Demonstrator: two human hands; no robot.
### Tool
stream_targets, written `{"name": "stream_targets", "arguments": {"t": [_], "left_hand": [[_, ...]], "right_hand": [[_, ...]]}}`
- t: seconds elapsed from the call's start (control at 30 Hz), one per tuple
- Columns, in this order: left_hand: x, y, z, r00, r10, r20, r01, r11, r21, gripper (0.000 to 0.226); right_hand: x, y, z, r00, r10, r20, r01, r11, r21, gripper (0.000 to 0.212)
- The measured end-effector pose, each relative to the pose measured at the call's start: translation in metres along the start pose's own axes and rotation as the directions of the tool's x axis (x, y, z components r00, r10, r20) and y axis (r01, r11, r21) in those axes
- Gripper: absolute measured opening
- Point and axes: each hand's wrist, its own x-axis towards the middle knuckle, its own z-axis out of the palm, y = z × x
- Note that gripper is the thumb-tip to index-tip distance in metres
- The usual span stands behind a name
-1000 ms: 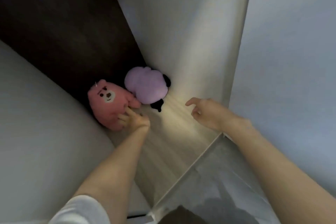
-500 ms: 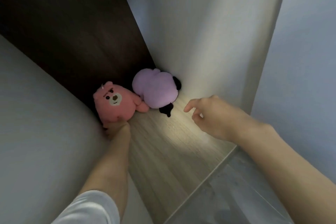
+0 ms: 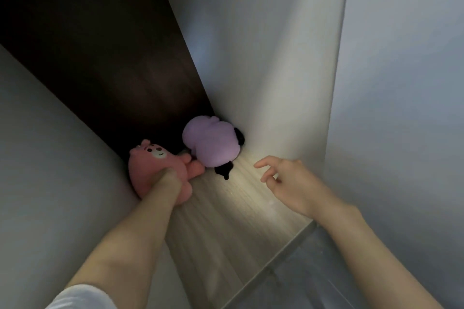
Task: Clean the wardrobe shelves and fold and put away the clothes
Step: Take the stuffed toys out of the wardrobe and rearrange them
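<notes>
Left hand (image 3: 168, 178): clamped on the pink plush (image 3: 153, 170), deep in the shelf (image 3: 233, 221) corner.
Right hand (image 3: 288, 184): fingers loosely spread, hovering empty.
Purple plush (image 3: 211, 143): against the side wall, touching pink.

Left hand (image 3: 167, 179) grips the pink plush (image 3: 153, 170) on the shelf (image 3: 226, 221); right hand (image 3: 293, 185) hovers spread near the purple plush (image 3: 211, 143)

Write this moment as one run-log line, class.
left hand: gripping pink plush | right hand: open, empty, above shelf | purple plush: in back corner, untouched
</notes>
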Motion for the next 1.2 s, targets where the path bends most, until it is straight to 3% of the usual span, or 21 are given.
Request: {"name": "stream_targets", "arguments": {"t": [0.07,0.1,0.17,0.2,0.23,0.27,0.3,0.33,0.43,0.57,0.73,0.83,0.97,1.03,1.07,1.13,1.2], "left_hand": [[-0.069,0.023,0.004,0.971,0.022,-0.239,-0.094,0.951,-0.296,0.063],[-0.09,0.033,0.009,0.928,0.064,-0.368,-0.154,0.963,-0.221,0.069],[-0.125,0.039,0.03,0.812,0.341,-0.473,-0.322,0.939,0.124,0.087],[-0.133,0.042,0.032,0.765,0.351,-0.54,-0.404,0.914,0.021,0.084],[-0.139,0.042,0.04,0.723,0.285,-0.629,-0.538,0.804,-0.254,0.067],[-0.146,0.035,0.048,0.717,0.179,-0.674,-0.576,0.696,-0.428,0.045],[-0.156,0.03,0.05,0.708,0.03,-0.706,-0.587,0.579,-0.565,0.026],[-0.166,0.03,0.051,0.717,0.032,-0.696,-0.609,0.515,-0.603,0.02],[-0.187,0.028,0.054,0.672,0.284,-0.684,-0.718,0.479,-0.506,0.02],[-0.219,0.034,0.047,0.606,0.442,-0.662,-0.795,0.37,-0.481,0.025],[-0.218,0.025,0.04,0.644,0.474,-0.601,-0.765,0.369,-0.528,0.032],[-0.211,0.016,0.043,0.695,0.478,-0.537,-0.716,0.394,-0.576,0.035],[-0.218,0.024,0.052,0.756,0.417,-0.505,-0.654,0.444,-0.612,0.021],[-0.216,0.029,0.056,0.809,0.337,-0.482,-0.585,0.551,-0.595,0.031],[-0.207,0.029,0.057,0.801,0.316,-0.509,-0.578,0.63,-0.519,0.042],[-0.184,0.028,0.056,0.777,0.297,-0.554,-0.547,0.754,-0.364,0.054],[-0.156,0.025,0.055,0.806,0.258,-0.533,-0.478,0.814,-0.329,0.051]], "right_hand": [[0.0,-0.006,-0.004,1.0,-0.014,-0.023,0.015,0.999,0.048,0.038],[0.001,-0.009,-0.006,0.999,-0.023,-0.046,0.027,0.997,0.069,0.038],[0.006,-0.016,-0.007,0.993,-0.035,-0.117,0.049,0.992,0.115,0.036],[0.007,-0.021,-0.008,0.988,-0.037,-0.152,0.061,0.986,0.156,0.036],[0.008,-0.026,-0.009,0.982,-0.039,-0.185,0.077,0.975,0.206,0.037],[0.01,-0.032,-0.011,0.977,-0.023,-0.21,0.078,0.964,0.256,0.038],[0.011,-0.037,-0.013,0.971,-0.004,-0.238,0.08,0.946,0.313,0.04],[0.013,-0.041,-0.014,0.965,0.025,-0.262,0.073,0.93,0.359,0.044],[0.014,-0.048,-0.011,0.941,0.043,-0.336,0.124,0.88,0.459,0.068],[0.003,-0.048,-0.018,0.944,0.057,-0.325,0.162,0.778,0.607,0.112],[-0.005,-0.049,-0.03,0.952,-0.025,-0.305,0.226,0.731,0.644,0.107],[-0.01,-0.056,-0.028,0.938,-0.002,-0.348,0.196,0.829,0.523,0.11],[-0.02,-0.067,-0.029,0.87,0.018,-0.493,0.127,0.958,0.259,0.08],[-0.025,-0.071,-0.028,0.833,0.029,-0.552,0.05,0.99,0.128,0.07],[-0.027,-0.07,-0.03,0.831,0.038,-0.555,0.008,0.997,0.08,0.068],[-0.032,-0.065,-0.037,0.859,0.055,-0.508,-0.087,0.995,-0.038,0.068],[-0.038,-0.057,-0.046,0.897,0.056,-0.438,-0.156,0.968,-0.196,0.071]]}}
